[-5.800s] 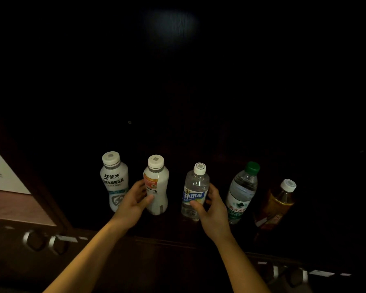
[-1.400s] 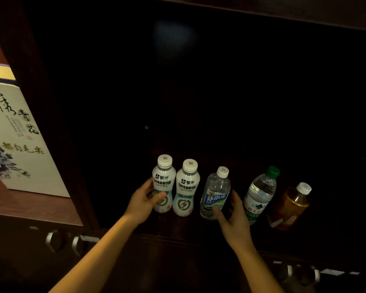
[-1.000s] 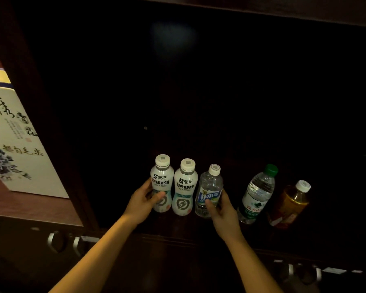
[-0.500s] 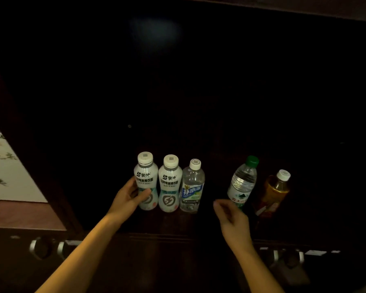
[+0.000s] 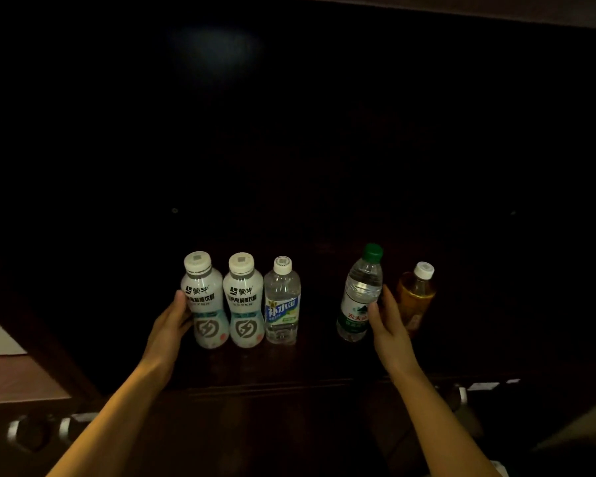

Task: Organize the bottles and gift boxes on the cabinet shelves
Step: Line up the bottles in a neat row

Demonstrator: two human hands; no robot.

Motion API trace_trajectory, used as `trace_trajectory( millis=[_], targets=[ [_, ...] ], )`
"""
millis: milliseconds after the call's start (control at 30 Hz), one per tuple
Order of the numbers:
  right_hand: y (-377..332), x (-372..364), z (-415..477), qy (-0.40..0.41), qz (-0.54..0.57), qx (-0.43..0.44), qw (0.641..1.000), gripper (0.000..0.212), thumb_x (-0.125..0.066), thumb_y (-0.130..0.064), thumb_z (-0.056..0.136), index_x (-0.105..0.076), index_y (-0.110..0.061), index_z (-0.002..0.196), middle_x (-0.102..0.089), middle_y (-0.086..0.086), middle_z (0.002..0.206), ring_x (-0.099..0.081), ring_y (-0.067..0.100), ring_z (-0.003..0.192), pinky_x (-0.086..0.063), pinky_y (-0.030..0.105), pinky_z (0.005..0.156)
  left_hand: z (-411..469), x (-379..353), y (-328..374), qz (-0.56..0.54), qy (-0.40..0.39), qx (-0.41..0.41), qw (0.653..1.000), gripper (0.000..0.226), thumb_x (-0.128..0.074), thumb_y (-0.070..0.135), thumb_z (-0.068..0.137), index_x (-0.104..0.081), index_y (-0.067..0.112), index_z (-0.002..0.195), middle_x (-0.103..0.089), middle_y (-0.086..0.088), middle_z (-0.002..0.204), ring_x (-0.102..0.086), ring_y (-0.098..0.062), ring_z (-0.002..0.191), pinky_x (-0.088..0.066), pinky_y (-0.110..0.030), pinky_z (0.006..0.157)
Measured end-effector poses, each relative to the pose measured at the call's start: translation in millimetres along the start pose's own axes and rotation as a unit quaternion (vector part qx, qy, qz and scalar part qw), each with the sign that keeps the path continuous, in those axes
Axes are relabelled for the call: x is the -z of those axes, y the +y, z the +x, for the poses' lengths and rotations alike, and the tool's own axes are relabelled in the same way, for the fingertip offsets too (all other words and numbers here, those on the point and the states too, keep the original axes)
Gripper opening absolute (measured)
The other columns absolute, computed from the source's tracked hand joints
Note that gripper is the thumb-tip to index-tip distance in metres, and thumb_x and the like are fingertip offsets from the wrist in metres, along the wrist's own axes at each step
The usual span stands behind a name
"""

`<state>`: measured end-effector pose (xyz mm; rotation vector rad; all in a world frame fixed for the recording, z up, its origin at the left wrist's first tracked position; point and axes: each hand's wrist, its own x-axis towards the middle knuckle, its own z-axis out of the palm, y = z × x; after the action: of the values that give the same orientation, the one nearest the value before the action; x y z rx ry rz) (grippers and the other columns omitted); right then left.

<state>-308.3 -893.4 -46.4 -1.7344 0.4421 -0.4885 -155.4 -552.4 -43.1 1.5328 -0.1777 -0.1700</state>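
Right hand, lower right of centre, fingers curled part-open against the right flank of an upright clear plastic water bottle with green cap; firm grasp not yet certain. Left hand, lower centre-left, flat and unclenched against the outer side of the leftmost white plastic drink bottle, holding nothing. Beside it, touching, a second white waisted bottle and a clear ribbed bottle with blue label. Well apart across bare dark wooden shelf: the green-capped bottle, long axis vertical, nearer the right hand; leftward slide likely next. Just right, an amber tea bottle with white cap.
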Motion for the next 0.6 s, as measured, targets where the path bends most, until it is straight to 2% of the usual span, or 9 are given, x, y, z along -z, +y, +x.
trace_trajectory(
  millis=[100, 233, 433, 600],
  targets=[
    [-1.4, -3.8, 7.6, -0.032, 0.036, 0.006, 0.999, 0.054, -0.046, -0.051, 0.098, -0.035, -0.043, 0.150, -0.047, -0.025, 0.146, -0.043, -0.014, 0.128, -0.041, 0.014, 0.096, 0.7, 1.7, 0.0, -0.001, -0.001, 0.001, 1.000, 0.054, -0.041, 0.072, 0.086, -0.054, 0.043, 0.130, -0.061, 0.014, 0.127, -0.055, -0.005, 0.119, -0.042, -0.025, 0.094],
    [-2.3, -15.8, 6.1, -0.042, 0.055, 0.008, 0.998, 0.048, -0.047, -0.054, 0.097, -0.042, -0.048, 0.144, -0.054, -0.039, 0.131, -0.047, -0.020, 0.121, -0.045, 0.004, 0.085, 2.1, 1.3, -1.0, -0.015, 0.003, 0.005, 1.000, 0.058, -0.043, 0.071, 0.086, -0.052, 0.041, 0.135, -0.058, 0.012, 0.134, -0.054, -0.006, 0.122, -0.041, -0.029, 0.099],
    [-5.3, -45.7, 4.1, -0.054, 0.068, 0.006, 0.996, 0.050, -0.051, -0.051, 0.097, -0.042, -0.044, 0.146, -0.056, -0.021, 0.140, -0.052, -0.004, 0.128, -0.045, 0.025, 0.102, 0.4, -1.8, 1.5, -0.029, 0.009, 0.009, 0.999, 0.051, -0.045, 0.070, 0.086, -0.053, 0.045, 0.130, -0.060, 0.016, 0.127, -0.055, -0.004, 0.118, -0.040, -0.028, 0.097],
    [-8.3, -65.3, 0.9, -0.066, 0.061, 0.014, 0.996, 0.046, -0.052, -0.051, 0.098, -0.044, -0.047, 0.143, -0.059, -0.032, 0.131, -0.054, -0.009, 0.122, -0.047, 0.018, 0.096, -1.2, -6.1, 5.4, -0.040, 0.015, 0.015, 0.999, 0.044, -0.046, 0.069, 0.082, -0.058, 0.046, 0.118, -0.064, 0.020, 0.117, -0.058, 0.001, 0.110, -0.041, -0.027, 0.095]
  ],
)
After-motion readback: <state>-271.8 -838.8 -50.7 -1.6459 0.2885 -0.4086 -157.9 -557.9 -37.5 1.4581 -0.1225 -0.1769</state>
